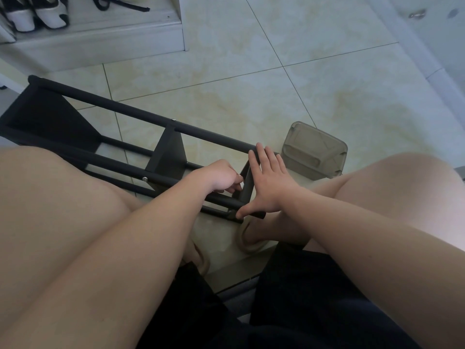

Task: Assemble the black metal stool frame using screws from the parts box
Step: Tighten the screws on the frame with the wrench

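**Hidden and cropped regions, head view.**
The stool frame (141,113) runs off the left edge, and its lower rails vanish behind the left thigh (50,197). The fingertips of the left hand (221,176) curl out of sight against the end plate at centre; whether they pinch a screw cannot be told. The spread right hand (270,182) covers part of that plate and the rail ends. The parts box (314,149), right of centre, is cut by the right knee (402,187), and its contents do not resolve through the smoky wall. The shoes (35,13), upper left, are cropped by the top edge.
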`<state>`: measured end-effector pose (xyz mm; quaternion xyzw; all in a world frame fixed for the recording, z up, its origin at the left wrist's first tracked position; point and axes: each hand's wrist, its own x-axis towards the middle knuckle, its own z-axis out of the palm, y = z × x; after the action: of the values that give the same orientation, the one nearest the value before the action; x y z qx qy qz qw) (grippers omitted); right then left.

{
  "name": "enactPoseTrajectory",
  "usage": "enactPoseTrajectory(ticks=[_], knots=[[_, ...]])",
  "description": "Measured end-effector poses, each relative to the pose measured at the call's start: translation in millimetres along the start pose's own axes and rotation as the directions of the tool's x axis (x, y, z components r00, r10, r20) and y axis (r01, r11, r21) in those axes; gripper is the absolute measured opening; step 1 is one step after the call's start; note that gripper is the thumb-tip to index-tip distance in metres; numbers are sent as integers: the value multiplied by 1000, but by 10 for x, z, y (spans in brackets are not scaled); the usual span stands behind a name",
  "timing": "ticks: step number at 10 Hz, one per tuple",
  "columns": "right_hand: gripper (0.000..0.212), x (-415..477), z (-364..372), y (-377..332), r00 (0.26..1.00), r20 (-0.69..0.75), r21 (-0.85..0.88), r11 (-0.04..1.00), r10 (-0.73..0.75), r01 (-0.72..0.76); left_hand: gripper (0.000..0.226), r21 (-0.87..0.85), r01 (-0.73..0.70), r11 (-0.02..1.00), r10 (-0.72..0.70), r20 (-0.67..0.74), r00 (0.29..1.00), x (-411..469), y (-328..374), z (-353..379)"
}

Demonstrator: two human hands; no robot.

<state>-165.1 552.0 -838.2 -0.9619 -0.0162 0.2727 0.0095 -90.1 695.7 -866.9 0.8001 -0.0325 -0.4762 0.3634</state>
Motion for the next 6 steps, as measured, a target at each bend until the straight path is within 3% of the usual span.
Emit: enactPoseTrajectory(ticks=[6], knots=[[162,-9,26,-13,1000,-5,12,1000,-5,5,26,161,25,987,-37,72,997,-116,75,-53]])
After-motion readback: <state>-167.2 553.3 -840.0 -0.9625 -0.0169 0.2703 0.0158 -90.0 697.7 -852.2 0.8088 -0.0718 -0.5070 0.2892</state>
